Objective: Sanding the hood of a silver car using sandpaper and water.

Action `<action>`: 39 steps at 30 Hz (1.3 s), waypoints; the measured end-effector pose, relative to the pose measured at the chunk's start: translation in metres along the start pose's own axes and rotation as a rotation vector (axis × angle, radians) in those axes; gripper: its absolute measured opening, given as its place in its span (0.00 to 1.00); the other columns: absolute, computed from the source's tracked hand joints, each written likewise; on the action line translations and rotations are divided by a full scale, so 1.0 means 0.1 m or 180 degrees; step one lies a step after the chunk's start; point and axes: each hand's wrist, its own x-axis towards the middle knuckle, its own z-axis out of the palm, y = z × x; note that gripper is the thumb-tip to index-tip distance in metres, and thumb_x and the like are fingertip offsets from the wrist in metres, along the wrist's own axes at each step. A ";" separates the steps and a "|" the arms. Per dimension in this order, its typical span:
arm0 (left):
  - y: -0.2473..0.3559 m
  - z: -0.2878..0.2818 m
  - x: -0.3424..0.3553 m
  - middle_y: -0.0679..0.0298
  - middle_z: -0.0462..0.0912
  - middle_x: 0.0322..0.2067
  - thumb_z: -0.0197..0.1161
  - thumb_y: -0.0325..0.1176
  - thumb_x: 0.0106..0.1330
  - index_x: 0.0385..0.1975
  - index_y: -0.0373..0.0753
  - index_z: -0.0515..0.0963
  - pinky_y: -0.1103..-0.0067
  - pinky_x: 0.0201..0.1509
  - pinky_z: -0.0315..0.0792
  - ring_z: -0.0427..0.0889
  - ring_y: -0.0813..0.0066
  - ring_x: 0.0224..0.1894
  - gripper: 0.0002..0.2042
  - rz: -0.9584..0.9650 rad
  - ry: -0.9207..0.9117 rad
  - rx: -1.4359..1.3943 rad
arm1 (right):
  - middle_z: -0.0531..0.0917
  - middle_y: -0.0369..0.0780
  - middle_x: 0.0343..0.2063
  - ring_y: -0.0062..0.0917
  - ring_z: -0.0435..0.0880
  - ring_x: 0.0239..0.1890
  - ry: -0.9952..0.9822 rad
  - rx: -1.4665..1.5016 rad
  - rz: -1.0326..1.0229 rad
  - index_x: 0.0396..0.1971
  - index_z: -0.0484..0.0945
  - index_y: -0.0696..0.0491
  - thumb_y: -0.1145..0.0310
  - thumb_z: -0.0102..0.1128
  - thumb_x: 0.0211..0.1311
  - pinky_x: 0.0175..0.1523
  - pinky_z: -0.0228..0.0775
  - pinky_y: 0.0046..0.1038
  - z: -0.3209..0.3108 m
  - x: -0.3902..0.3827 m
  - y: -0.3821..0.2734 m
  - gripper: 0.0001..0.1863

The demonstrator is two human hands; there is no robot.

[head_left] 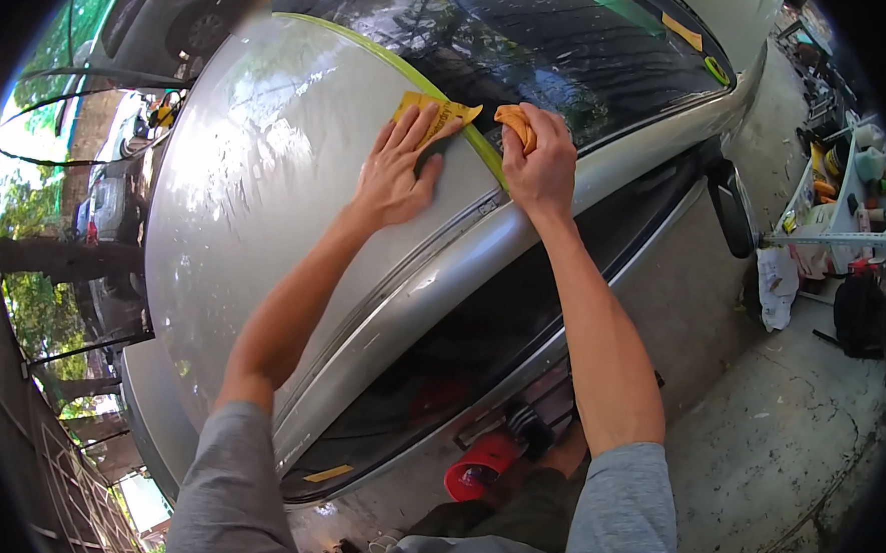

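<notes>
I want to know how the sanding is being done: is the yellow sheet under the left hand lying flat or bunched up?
Flat: the yellow sandpaper sheet lies spread on the silver car roof, pressed by the left hand.

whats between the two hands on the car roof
In the head view, a strip of green tape runs between the left hand and right hand.
</notes>
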 end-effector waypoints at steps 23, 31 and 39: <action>0.02 -0.10 -1.90 0.60 0.55 0.72 0.51 0.38 0.66 0.68 0.56 0.64 0.60 0.75 0.45 0.53 0.56 0.73 0.27 -0.1554 0.0438 0.0057 | 0.81 0.47 0.42 0.41 0.80 0.46 -0.0239 -0.0781 -0.0464 0.47 0.79 0.58 0.70 0.65 0.59 0.53 0.72 0.35 -0.03 -0.01 0.01 0.17; -0.25 0.08 -2.07 0.54 0.58 0.70 0.54 0.40 0.64 0.67 0.55 0.65 0.58 0.74 0.47 0.55 0.51 0.72 0.28 -0.2729 0.1419 0.0459 | 0.85 0.44 0.38 0.34 0.83 0.40 -0.0949 -0.0952 -0.0630 0.41 0.83 0.57 0.71 0.64 0.55 0.47 0.74 0.31 0.03 0.17 -0.05 0.13; -0.62 0.05 -2.22 0.52 0.65 0.66 0.55 0.41 0.62 0.65 0.53 0.68 0.57 0.74 0.47 0.56 0.48 0.71 0.27 -0.3153 0.1895 0.0592 | 0.80 0.45 0.13 0.35 0.80 0.15 -0.4071 -0.0602 -0.1341 0.21 0.83 0.57 0.69 0.58 0.46 0.24 0.72 0.31 2.26 -0.76 -2.37 0.08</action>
